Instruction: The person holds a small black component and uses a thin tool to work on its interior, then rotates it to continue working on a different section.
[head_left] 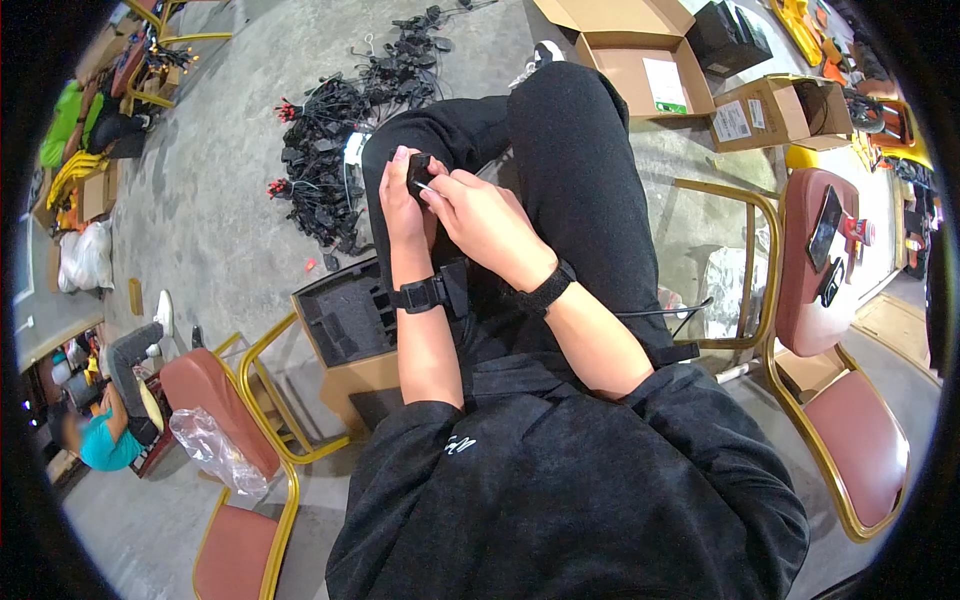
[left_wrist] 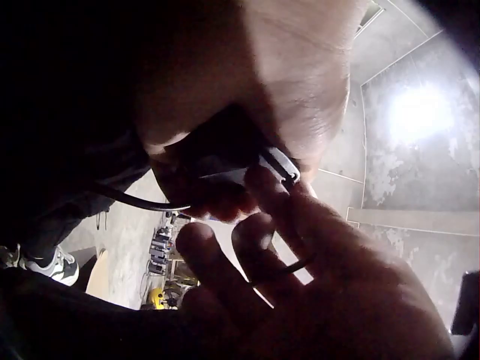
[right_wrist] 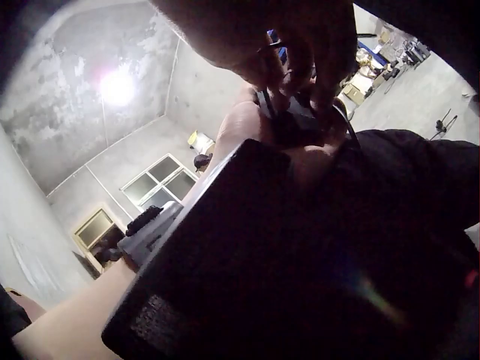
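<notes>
A small black box-shaped device (head_left: 418,172) is gripped in my left hand (head_left: 402,208), above the lap in the head view. My right hand (head_left: 495,222) meets it from the right, thumb and forefinger at its edge. In the left wrist view the device (left_wrist: 229,142) is mostly in shadow, with a pale grey edge by the right fingertips. A thin black cable (left_wrist: 139,199) runs in from the left toward the hands and reappears across the curled right fingers. The right wrist view shows the cable (right_wrist: 346,120) bending beside the fingers.
A heap of black cabled devices (head_left: 325,150) lies on the floor ahead. A foam-lined box (head_left: 345,310) stands by the left arm; an open cardboard box (head_left: 640,60) lies ahead right. Chairs flank both sides, one bearing a phone (head_left: 825,230). A seated person (head_left: 112,440) is at left.
</notes>
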